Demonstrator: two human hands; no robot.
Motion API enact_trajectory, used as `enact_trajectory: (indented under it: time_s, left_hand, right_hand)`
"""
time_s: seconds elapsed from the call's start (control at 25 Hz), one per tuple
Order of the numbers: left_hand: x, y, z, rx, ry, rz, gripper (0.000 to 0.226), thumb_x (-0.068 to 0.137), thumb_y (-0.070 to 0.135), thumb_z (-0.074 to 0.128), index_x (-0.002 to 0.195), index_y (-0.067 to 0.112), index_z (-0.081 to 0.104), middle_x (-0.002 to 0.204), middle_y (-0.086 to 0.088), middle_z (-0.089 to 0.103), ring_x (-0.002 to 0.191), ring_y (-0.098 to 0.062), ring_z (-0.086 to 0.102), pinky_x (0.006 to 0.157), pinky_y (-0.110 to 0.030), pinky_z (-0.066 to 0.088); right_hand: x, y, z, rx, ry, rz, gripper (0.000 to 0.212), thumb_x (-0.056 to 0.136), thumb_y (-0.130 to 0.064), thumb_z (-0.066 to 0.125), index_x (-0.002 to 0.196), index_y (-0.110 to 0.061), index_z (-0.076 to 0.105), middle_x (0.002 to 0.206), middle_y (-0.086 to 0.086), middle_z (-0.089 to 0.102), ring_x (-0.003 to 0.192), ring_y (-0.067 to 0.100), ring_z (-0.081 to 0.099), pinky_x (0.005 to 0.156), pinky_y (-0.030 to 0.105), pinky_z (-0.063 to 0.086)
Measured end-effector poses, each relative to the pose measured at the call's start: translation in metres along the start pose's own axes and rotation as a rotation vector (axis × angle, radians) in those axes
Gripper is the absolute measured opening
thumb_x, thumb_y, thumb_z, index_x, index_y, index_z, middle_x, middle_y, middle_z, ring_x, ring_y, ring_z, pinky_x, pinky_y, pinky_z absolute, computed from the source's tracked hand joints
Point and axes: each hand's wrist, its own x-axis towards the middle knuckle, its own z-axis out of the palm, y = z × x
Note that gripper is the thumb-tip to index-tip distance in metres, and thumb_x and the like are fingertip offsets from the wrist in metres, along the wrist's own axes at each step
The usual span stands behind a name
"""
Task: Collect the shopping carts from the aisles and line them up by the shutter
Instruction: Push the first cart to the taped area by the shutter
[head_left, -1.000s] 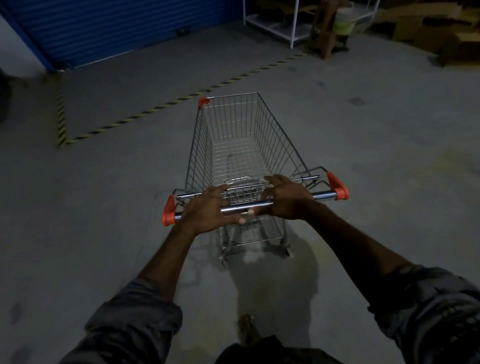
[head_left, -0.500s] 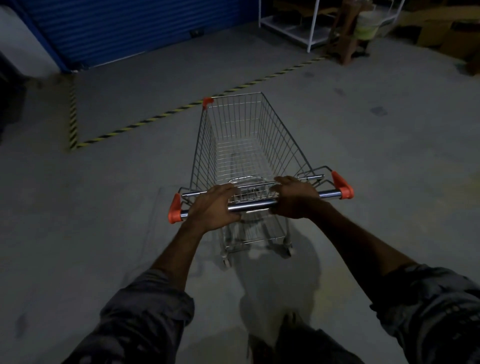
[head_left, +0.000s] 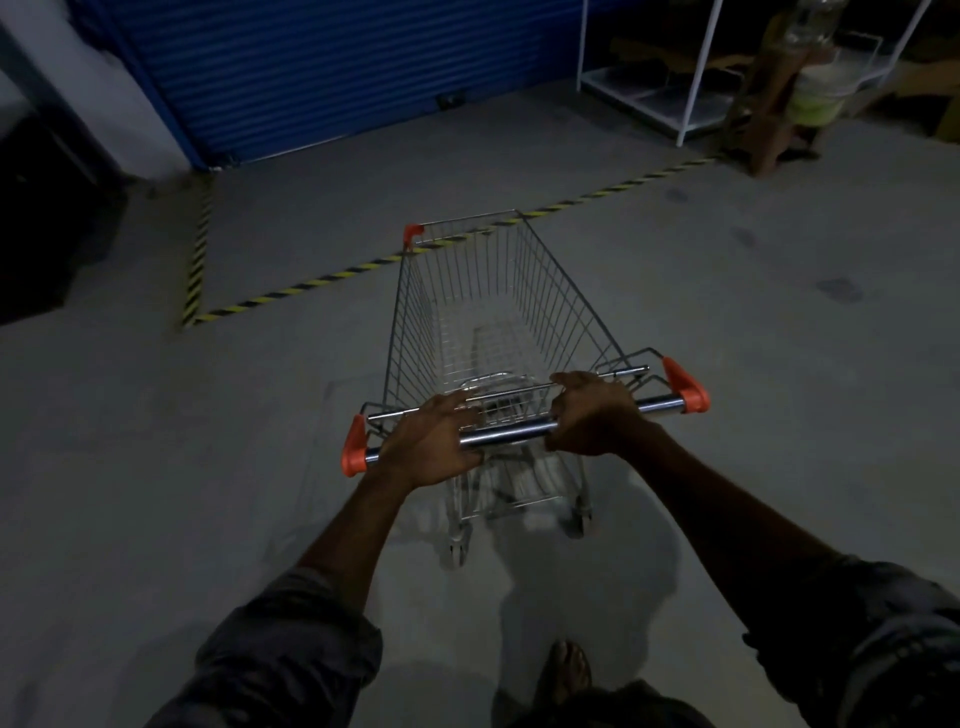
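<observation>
Cart: a wire shopping cart (head_left: 566, 312) stood on the grey floor (head_left: 156, 467) straight ahead at 12 o'clock, its basket empty and its nose reaching the striped floor tape (head_left: 291, 296).
Handle: a chrome bar (head_left: 506, 432) ran across the near end, with an orange cap at 9 o'clock (head_left: 354, 452) and another at 3 o'clock (head_left: 685, 384).
Left hand: the left hand (head_left: 434, 441) gripped the bar near the 9 o'clock cap, fingers curled over the top.
Right hand: the right hand (head_left: 592, 415) gripped the bar right of the middle, fingers wrapped over it.
Front corner: an orange bumper (head_left: 413, 235) sat on the far left corner of the basket.
Shutter: a blue roller shutter (head_left: 337, 67) was down at 11 o'clock, well beyond the tape.
Tape: the yellow-and-black lines marked off a bay in front of the shutter.
Rack: a white metal rack (head_left: 691, 78) stood at 1 o'clock.
Stool: a wooden stool (head_left: 769, 104) stood just right of the rack, with a pale bucket (head_left: 818, 93) beside it.
Foot: a sandalled foot (head_left: 566, 670) showed at 6 o'clock behind the cart.
</observation>
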Motion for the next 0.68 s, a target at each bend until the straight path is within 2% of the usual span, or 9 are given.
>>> enact_trajectory:
  time_s: [0.08, 0.2, 0.28, 0.4, 0.48, 0.6, 0.68]
  left_hand:
    - [0.03, -0.009, -0.004, 0.011, -0.011, -0.032, 0.043, 0.073, 0.048, 0.078, 0.113, 0.032, 0.074, 0.149, 0.003, 0.054, 0.125, -0.022, 0.059, 0.1, -0.036, 0.052]
    - [0.078, -0.024, -0.008, 0.02, -0.03, -0.068, 0.037, 0.074, 0.052, 0.072, 0.104, 0.03, 0.076, 0.151, 0.003, 0.052, 0.125, -0.022, 0.059, 0.097, -0.04, 0.054]
    - [0.106, -0.032, -0.011, 0.013, -0.017, -0.094, 0.044, 0.075, 0.051, 0.076, 0.113, 0.03, 0.074, 0.15, 0.004, 0.053, 0.127, -0.022, 0.058, 0.101, -0.039, 0.052]
    - [0.155, -0.044, -0.013, -0.028, -0.033, -0.142, 0.073, 0.079, 0.051, 0.078, 0.144, 0.029, 0.055, 0.155, 0.003, 0.048, 0.137, -0.021, 0.049, 0.111, -0.033, 0.04]
    - [0.187, -0.051, -0.011, -0.037, -0.033, -0.165, 0.079, 0.08, 0.052, 0.078, 0.149, 0.028, 0.048, 0.156, 0.003, 0.046, 0.139, -0.02, 0.046, 0.112, -0.031, 0.037]
    - [0.238, -0.065, -0.007, -0.06, -0.021, -0.179, 0.083, 0.08, 0.051, 0.077, 0.152, 0.028, 0.044, 0.156, 0.003, 0.046, 0.141, -0.02, 0.045, 0.114, -0.031, 0.035]
    - [0.271, -0.072, -0.006, -0.067, -0.028, -0.18, 0.088, 0.08, 0.052, 0.075, 0.156, 0.03, 0.036, 0.157, 0.003, 0.044, 0.141, -0.021, 0.044, 0.114, -0.035, 0.037]
  right_hand:
    - [0.034, 0.018, -0.005, -0.002, 0.011, -0.033, 0.066, 0.078, -0.069, 0.06, 0.127, -0.026, 0.068, 0.165, 0.003, 0.03, 0.149, 0.023, 0.029, 0.114, 0.043, 0.033]
    - [0.08, 0.041, -0.018, -0.005, 0.022, -0.041, 0.06, 0.08, -0.065, 0.06, 0.121, -0.022, 0.071, 0.163, 0.006, 0.034, 0.147, 0.025, 0.032, 0.112, 0.044, 0.037]
    - [0.107, 0.054, -0.026, 0.017, 0.027, -0.037, 0.059, 0.079, -0.062, 0.056, 0.119, -0.021, 0.07, 0.162, 0.007, 0.036, 0.147, 0.025, 0.033, 0.113, 0.045, 0.038]
    - [0.148, 0.077, -0.039, 0.059, 0.097, -0.049, 0.068, 0.07, -0.066, 0.045, 0.116, -0.023, 0.072, 0.159, 0.006, 0.041, 0.146, 0.022, 0.037, 0.112, 0.041, 0.04]
    - [0.174, 0.095, -0.05, 0.074, 0.121, -0.054, 0.07, 0.066, -0.064, 0.047, 0.118, -0.024, 0.072, 0.158, 0.005, 0.042, 0.145, 0.021, 0.038, 0.113, 0.04, 0.04]
    - [0.217, 0.122, -0.069, 0.04, 0.122, -0.072, 0.061, 0.07, -0.058, 0.058, 0.119, -0.024, 0.072, 0.156, 0.006, 0.045, 0.142, 0.023, 0.042, 0.112, 0.039, 0.04]
    - [0.244, 0.142, -0.078, 0.041, 0.163, -0.1, 0.065, 0.066, -0.058, 0.056, 0.116, -0.02, 0.074, 0.152, 0.012, 0.05, 0.139, 0.027, 0.046, 0.11, 0.041, 0.043]
